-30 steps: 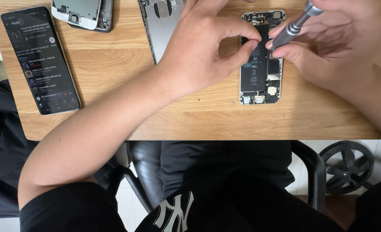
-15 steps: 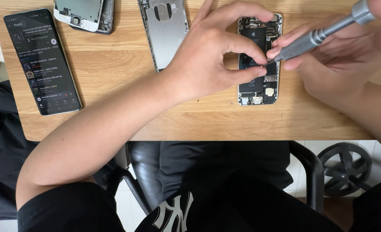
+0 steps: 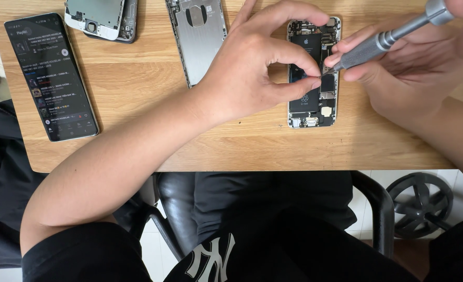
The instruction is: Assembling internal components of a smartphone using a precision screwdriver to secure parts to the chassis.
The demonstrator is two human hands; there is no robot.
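- Opened phone (image 3: pixel 315 70) lies flat on wooden tabletop (image 3: pixel 137 83), back off, battery and board exposed.
- Left hand (image 3: pixel 252 73) over phone's left edge; thumb and forefinger pressed together, pinching something too small to tell.
- Right hand (image 3: pixel 414 68) pinches grey screwdriver (image 3: pixel 383 42), tilted, tip on board beside left fingertips.
- Lit dark phone (image 3: pixel 51 78) well apart, left.

Left forearm crosses the view from lower left to upper centre, bare to above the elbow. Left hand (image 3: pixel 255 73) is arched, thumb and forefinger pinched together at the tips, the remaining fingers curled above. Right hand (image 3: pixel 414 68) enters from the right edge, palm turned up and leftward, fingers closed in a pen-style grip, wrist bent.
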